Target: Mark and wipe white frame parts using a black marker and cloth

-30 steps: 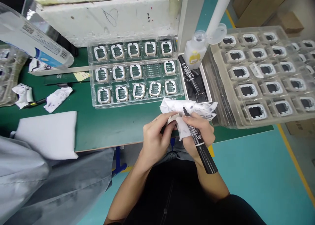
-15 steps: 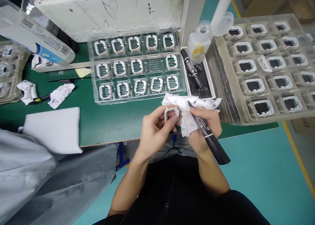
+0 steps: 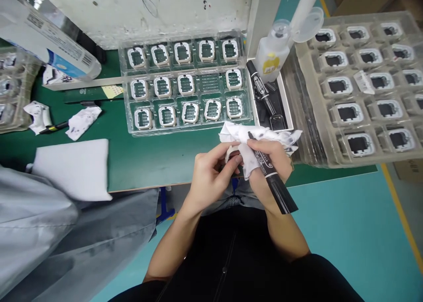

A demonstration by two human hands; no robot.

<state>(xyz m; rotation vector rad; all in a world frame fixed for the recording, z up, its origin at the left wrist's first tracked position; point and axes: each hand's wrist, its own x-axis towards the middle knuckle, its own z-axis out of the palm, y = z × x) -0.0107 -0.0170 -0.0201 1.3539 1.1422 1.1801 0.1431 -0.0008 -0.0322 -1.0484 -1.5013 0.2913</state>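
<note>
Turning edge-on since half a second ago, the white frame part is now tucking under the wipe, just in front of the table edge. Left hand is pinching the part between thumb and fingertips. Right hand is curling tight around wipe and black marker. Judging: wiping is going best with the pinch on the part's edges and the marker tip staying clear. Clear tray is holding fourteen such parts, one pocket sitting bare. Right tray is holding more, dark-centred. Small box is holding markers, bottle standing at its far end.
</note>
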